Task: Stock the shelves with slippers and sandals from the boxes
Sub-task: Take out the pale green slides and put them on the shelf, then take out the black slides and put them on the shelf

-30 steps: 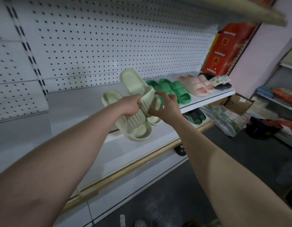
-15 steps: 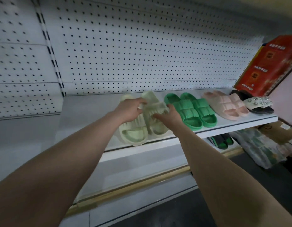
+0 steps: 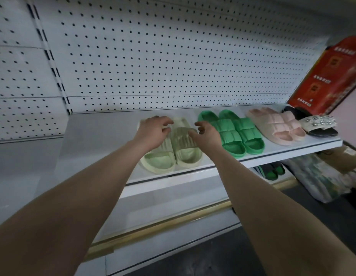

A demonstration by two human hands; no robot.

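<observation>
Pale-green ribbed foam slippers (image 3: 179,154) side by side near white shelf (image 3: 101,140) front edge, beside quilted green pair (image 3: 233,134). Left hand (image 3: 153,133), right hand (image 3: 209,135) resting on straps, fingers (image 3: 165,122) loosely spread. Bare shelf leftward.

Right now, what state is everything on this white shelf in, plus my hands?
Pale green ribbed slippers: lying flat, side by side.
Left hand: open, over the left slipper.
Right hand: open, fingertips touching the right slipper.
Bright green quilted slippers: flat, paired.
Pink quilted slippers: flat, paired.
Jewelled black sandal: lying flat.
</observation>
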